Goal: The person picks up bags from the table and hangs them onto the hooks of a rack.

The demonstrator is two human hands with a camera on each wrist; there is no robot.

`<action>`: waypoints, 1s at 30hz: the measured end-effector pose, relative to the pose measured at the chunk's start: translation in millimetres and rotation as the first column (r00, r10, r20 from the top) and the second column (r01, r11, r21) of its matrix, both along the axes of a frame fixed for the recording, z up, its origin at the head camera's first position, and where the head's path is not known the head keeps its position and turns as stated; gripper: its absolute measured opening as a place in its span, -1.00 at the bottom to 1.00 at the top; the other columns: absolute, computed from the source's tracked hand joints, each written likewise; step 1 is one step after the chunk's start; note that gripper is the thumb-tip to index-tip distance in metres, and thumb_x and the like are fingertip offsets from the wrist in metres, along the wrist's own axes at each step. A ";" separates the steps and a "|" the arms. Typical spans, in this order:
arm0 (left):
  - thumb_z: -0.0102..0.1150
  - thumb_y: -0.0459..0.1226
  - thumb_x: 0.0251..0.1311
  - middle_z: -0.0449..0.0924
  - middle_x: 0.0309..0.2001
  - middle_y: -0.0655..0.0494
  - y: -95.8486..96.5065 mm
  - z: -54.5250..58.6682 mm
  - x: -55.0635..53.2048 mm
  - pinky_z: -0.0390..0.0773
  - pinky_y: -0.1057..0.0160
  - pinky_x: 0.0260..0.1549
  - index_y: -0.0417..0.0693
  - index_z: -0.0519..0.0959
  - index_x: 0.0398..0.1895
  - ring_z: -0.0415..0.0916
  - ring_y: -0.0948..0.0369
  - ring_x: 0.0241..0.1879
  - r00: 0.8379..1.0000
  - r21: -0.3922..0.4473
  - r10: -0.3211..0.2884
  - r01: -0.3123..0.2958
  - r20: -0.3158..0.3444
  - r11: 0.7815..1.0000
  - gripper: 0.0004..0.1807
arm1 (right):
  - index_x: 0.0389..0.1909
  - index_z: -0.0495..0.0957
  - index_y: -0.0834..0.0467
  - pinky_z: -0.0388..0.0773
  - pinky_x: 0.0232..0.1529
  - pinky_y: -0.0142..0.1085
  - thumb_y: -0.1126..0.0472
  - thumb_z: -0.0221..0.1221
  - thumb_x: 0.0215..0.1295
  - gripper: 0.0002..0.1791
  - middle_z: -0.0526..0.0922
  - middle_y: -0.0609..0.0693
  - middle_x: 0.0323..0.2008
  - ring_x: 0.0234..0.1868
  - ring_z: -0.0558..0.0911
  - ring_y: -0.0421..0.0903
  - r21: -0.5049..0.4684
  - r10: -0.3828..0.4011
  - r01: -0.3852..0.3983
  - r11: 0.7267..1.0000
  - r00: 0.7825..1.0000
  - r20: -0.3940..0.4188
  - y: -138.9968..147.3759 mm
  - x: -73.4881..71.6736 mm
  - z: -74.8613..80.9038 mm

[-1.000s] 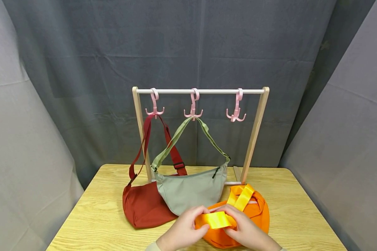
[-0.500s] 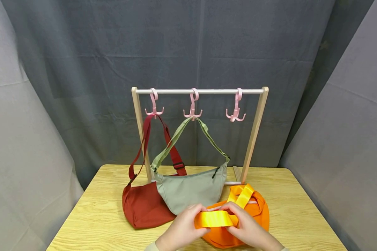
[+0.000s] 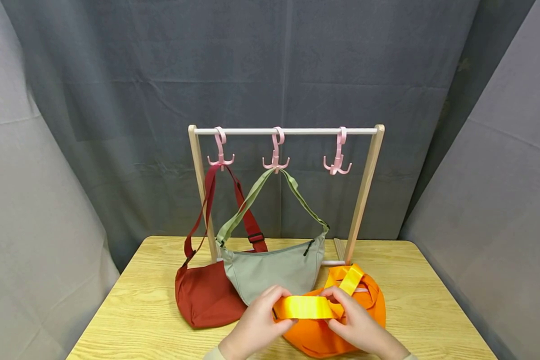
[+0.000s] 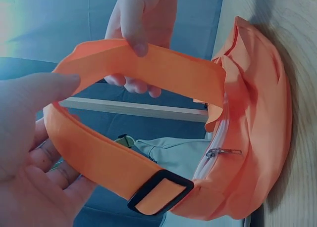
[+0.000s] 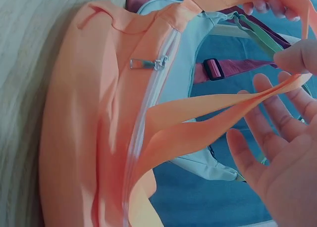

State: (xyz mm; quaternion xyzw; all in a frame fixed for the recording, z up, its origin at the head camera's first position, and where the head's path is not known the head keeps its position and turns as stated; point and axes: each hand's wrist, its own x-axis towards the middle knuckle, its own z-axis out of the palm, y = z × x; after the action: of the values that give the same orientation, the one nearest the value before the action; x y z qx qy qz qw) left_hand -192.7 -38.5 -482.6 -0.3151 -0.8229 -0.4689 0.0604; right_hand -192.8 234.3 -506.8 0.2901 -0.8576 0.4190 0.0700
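Observation:
An orange bag lies on the table at the front right, with a zipper along its top. My left hand pinches its yellow-orange strap between thumb and fingers, near a black buckle. At the other side my right hand pinches the same strap, its thumb on top in the left wrist view. Between both hands the strap arches up in a loop above the bag. Behind them a grey-green bag hangs from the middle pink hook.
A dark red bag hangs by its strap from the left pink hook. The right pink hook carries nothing. All hooks sit on the white bar of a wooden rack on the table. Grey curtains stand around.
Both hands have risen slightly with the strap, and the left hand has shifted a little left. The strap loop is lifted higher and spread wider. The hanging bags have not moved.

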 end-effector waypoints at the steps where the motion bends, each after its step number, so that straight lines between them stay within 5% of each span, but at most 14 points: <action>1: 0.49 -0.35 0.12 0.58 -0.13 0.27 -0.9 -0.1 -0.6 0.59 0.37 -0.12 0.11 0.57 -0.05 0.47 0.38 -0.18 1.000 0.008 -0.001 0.001 -0.007 1.000 -0.62 | 0.12 0.44 -0.04 0.57 0.02 -0.41 0.47 0.34 0.14 -0.41 0.60 -0.16 0.00 -0.03 0.56 -0.24 0.005 -0.007 0.007 1.000 1.000 -0.021 0.5 -0.2 0.7; 10: 0.50 -0.36 0.10 0.58 -0.13 0.26 -8.2 0.3 -2.3 0.59 0.36 -0.10 0.10 0.57 -0.05 0.47 0.36 -0.17 1.000 0.034 0.010 -0.009 -0.030 0.999 -0.61 | 0.04 0.47 -0.09 0.55 0.05 -0.34 0.50 0.40 0.01 -0.36 0.59 -0.32 -0.06 -0.04 0.54 -0.26 0.043 -0.080 0.087 0.995 0.987 -0.140 6.3 -2.2 6.5; 30: 0.52 -0.32 0.11 0.58 -0.15 0.30 -20.0 -4.8 -9.5 0.60 0.24 -0.06 0.12 0.59 -0.08 0.47 0.36 -0.15 0.998 0.004 0.062 -0.062 0.032 0.998 -0.64 | 0.03 0.57 -0.15 0.57 0.00 -0.37 0.18 0.52 0.12 -0.52 0.61 -0.31 -0.07 -0.07 0.56 -0.29 0.020 -0.112 0.114 0.993 0.990 -0.083 14.9 -4.7 17.6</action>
State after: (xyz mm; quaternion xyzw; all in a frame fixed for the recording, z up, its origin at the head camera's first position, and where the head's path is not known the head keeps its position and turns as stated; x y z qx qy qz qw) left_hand -202.2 -58.4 -487.4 -0.2816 -0.8321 -0.4737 0.0624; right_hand -197.5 249.2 -489.2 0.2590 -0.8742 0.3913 0.1251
